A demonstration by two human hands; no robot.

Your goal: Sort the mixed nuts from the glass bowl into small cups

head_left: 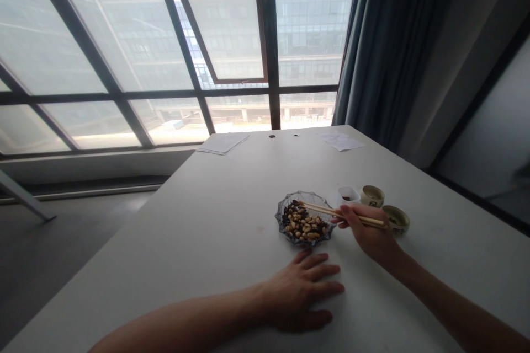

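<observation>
Right hand (368,233) pinches wooden chopsticks (327,212) between thumb and fingers — tips over peanuts (302,226) heaped with dark morsels in a cut-glass dish (290,201) on a white table (174,242). Left hand (300,292) lies flat, fingers spread, just beside the dish.

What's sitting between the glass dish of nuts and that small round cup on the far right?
In the head view, the right hand lies between them, holding wooden chopsticks that reach across from the glass dish towards the small round cup.
</observation>
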